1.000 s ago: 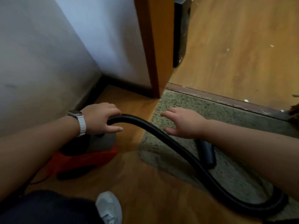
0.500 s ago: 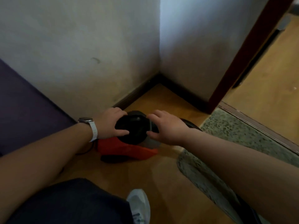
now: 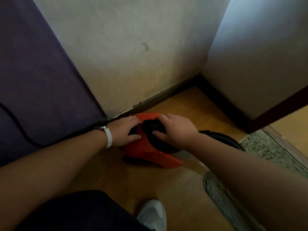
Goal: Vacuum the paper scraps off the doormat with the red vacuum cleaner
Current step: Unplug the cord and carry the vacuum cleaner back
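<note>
The right hand (image 3: 176, 130) is gripping the vacuum (image 3: 150, 155) by the black handle (image 3: 152, 126) on top. Its fingers are curling over the far side and the thumb is pressing in on the near side, so the handle is sitting pinched between them. Just left of that grip, the left hand (image 3: 126, 132) is resting flat on the red shell. Its fingers are lying nearly straight and close together across the top, and the thumb is stretching out beneath them. A small dark part is showing between thumb and fingers. A white watch band (image 3: 108, 137) is circling the left wrist.

The vacuum is sitting on the floor (image 3: 166, 184) directly under both hands, its red body sticking out below and right of the grip. Just beyond the fingertips, a baseboard (image 3: 166, 95) is running along the foot of the wall (image 3: 133, 47). A black hose (image 3: 223, 139) is coming out from under the right wrist and curving right toward the mat (image 3: 260, 147). The mat is lying right of the grip, past the right forearm and apart from the vacuum. Left of the left hand a purple surface (image 3: 41, 80) is rising, with a dark cord (image 3: 17, 125) trailing over it. Nearer the person than the grip, a white shoe (image 3: 152, 214) is standing on the floor.
</note>
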Motion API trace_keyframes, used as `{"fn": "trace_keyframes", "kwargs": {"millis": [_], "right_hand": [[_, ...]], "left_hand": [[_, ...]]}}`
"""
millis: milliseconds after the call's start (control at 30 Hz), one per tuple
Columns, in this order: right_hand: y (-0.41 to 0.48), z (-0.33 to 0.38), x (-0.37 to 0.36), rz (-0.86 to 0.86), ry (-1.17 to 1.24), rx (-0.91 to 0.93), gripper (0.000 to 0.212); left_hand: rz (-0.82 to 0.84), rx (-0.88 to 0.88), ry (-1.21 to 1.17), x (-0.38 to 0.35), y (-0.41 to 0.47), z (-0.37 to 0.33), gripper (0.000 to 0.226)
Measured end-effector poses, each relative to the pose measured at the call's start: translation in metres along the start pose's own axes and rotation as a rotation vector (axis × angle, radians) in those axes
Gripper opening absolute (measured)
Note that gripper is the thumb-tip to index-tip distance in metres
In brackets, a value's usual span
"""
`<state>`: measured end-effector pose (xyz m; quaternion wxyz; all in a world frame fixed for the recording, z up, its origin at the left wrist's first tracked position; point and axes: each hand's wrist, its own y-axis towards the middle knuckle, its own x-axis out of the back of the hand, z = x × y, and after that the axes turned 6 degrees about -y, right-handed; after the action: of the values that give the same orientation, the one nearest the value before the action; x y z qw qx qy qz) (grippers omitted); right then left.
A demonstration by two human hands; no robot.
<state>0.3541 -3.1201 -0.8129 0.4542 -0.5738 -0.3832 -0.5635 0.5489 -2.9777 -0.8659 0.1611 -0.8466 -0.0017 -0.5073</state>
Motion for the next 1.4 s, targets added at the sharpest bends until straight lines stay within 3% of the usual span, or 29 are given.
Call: {"fn": "trace_keyframes", "kwargs": {"millis": [133, 400, 667, 900, 1100, 1400], "right_hand": [[0.011, -0.002, -0.001, 0.002, -0.033, -0.007, 0.036], [0.011, -0.007, -0.015, -0.158, 0.011, 0.016, 0.038], [0.009, -0.009, -0.020, -0.206, 0.044, 0.000, 0.039], [0.006, -0.011, -0.016, -0.192, 0.056, -0.013, 0.037], [0.002, -0.009, -0.010, -0.147, 0.061, -0.007, 0.037], [-0.013, -0.004, 0.013, 0.009, 0.110, -0.034, 0.035]], "left_hand": [[-0.067, 0.023, -0.111, 0.000, 0.006, 0.014, 0.049], [0.128, 0.078, -0.225, 0.015, 0.023, 0.030, 0.070], [0.201, 0.098, -0.130, 0.014, 0.036, 0.030, 0.085], [0.222, 0.083, -0.043, 0.014, 0.037, 0.027, 0.085], [0.053, 0.084, -0.050, 0.005, 0.007, 0.017, 0.067], [-0.201, 0.309, -0.288, -0.004, -0.017, -0.032, 0.050]]}}
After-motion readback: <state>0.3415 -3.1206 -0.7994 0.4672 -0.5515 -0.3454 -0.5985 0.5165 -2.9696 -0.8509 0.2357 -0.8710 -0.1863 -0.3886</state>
